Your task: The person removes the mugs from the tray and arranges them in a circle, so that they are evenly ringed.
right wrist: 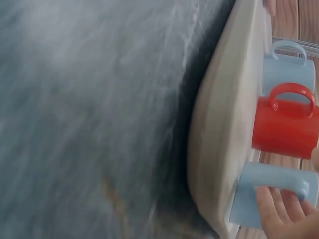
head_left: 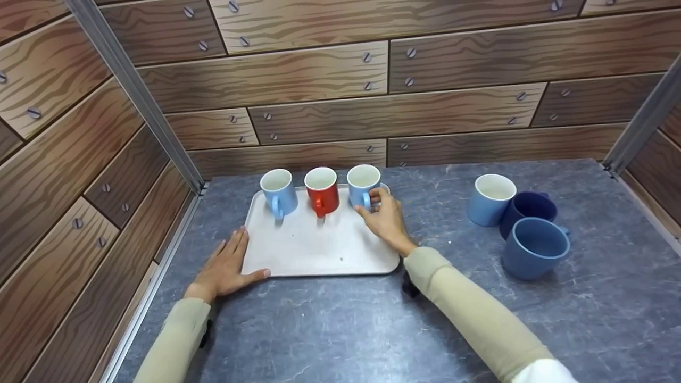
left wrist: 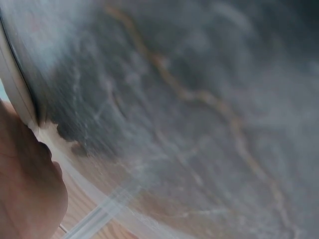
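Note:
A white tray (head_left: 314, 250) lies on the table with three mugs in a row along its far side. From the left they are a light blue mug (head_left: 281, 194), a red mug (head_left: 323, 194) and another light blue mug (head_left: 360, 183). All three handles face the near side. My right hand (head_left: 385, 215) holds the rightmost mug by its handle; in the right wrist view the fingers (right wrist: 279, 204) lie against that mug beside the handle. At the tray's left edge my left hand (head_left: 223, 268) rests with fingers straight and thumb spread along the front corner.
Right of the tray stand a light blue mug (head_left: 485, 205), a dark blue mug (head_left: 524, 210) and a wider medium-blue mug (head_left: 532, 255), close together. Wood-patterned panels (head_left: 319, 85) rise behind the grey marbled table (head_left: 330, 330) and along its left side.

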Demonstrator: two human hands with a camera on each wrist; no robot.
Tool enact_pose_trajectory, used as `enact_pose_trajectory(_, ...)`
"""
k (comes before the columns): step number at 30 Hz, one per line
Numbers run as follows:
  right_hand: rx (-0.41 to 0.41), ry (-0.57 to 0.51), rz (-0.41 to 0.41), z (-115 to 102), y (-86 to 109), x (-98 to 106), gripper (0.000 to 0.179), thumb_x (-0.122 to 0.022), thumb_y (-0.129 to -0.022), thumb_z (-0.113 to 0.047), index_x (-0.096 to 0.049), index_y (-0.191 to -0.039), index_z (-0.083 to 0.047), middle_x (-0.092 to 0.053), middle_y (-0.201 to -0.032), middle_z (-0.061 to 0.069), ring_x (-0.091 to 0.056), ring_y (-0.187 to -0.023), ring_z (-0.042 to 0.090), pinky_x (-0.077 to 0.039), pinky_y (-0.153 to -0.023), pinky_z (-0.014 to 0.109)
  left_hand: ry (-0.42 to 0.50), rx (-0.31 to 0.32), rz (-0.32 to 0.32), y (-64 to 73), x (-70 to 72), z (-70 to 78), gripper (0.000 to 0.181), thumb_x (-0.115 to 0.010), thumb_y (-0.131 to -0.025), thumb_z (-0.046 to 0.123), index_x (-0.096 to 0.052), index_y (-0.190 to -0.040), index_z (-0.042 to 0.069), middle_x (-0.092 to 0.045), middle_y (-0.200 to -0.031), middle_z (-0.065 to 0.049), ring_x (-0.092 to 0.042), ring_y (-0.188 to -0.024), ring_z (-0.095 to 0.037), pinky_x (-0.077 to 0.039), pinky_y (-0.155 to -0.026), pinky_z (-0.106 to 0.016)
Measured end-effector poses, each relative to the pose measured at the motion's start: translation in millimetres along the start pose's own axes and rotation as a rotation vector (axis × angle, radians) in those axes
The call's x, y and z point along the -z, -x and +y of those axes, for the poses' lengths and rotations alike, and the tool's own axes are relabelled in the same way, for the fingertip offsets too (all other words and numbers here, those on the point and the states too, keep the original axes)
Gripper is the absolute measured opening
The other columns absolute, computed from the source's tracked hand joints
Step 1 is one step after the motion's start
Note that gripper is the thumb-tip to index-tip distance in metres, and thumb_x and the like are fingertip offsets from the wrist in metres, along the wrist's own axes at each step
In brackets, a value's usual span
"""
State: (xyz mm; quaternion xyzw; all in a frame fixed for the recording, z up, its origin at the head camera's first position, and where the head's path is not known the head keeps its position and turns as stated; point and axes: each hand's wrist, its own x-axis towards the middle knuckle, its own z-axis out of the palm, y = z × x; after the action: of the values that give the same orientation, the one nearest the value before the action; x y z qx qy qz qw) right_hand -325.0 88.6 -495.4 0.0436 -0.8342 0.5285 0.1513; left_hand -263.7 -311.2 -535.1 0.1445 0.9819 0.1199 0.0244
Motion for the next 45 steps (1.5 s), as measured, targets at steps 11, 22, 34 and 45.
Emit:
enact_pose_trajectory(11,-0.034,0.007,0.078,7.8,-0.5,-10.4,0.025,-0.080,-0.092,-0.003,-0.072,-0.112,0.009,-0.077,-0.107,0.026,-0.078,-0.097,0.038,-0.064,-0.090,0.047,0.001,0.020,-0.029,0.6,0.2,0.8,0.125,-0.059,-0.089,0.082,-0.012,-0.170,-0.002,-0.008,-0.179,-0.019,-0.010,-0.166,-0.039,-0.012,-0.134,-0.060)
enact_pose_trajectory(22,-0.056,0.001,0.059,6.8,-1.7,-3.1,0.023,-0.072,-0.102,-0.006,-0.075,-0.121,0.007,-0.080,-0.113,0.023,-0.079,-0.106,0.033,-0.064,-0.094,0.045,0.001,0.002,-0.015,-1.1,1.3,0.2,0.125,-0.060,-0.090,0.081,-0.013,-0.169,-0.002,-0.009,-0.179,-0.019,-0.011,-0.166,-0.039,-0.013,-0.134,-0.060)
enact_pose_trajectory(34,-0.068,-0.067,0.106,11.5,2.1,14.8,0.022,-0.078,-0.096,-0.002,-0.077,-0.116,0.007,-0.080,-0.111,0.023,-0.079,-0.106,0.034,-0.065,-0.089,0.039,0.008,0.003,-0.016,-0.6,0.5,0.5,0.124,-0.060,-0.090,0.081,-0.014,-0.169,-0.002,-0.008,-0.179,-0.019,-0.011,-0.166,-0.039,-0.012,-0.134,-0.060)
enact_pose_trajectory(45,-0.067,-0.147,0.118,15.5,12.2,58.3,0.027,-0.080,-0.093,-0.002,-0.077,-0.118,0.008,-0.079,-0.110,0.025,-0.073,-0.088,0.005,-0.052,-0.071,0.008,-0.003,0.015,-0.031,-0.6,1.6,0.5,0.125,-0.059,-0.090,0.082,-0.012,-0.169,-0.002,-0.008,-0.179,-0.020,-0.011,-0.166,-0.039,-0.013,-0.134,-0.059)
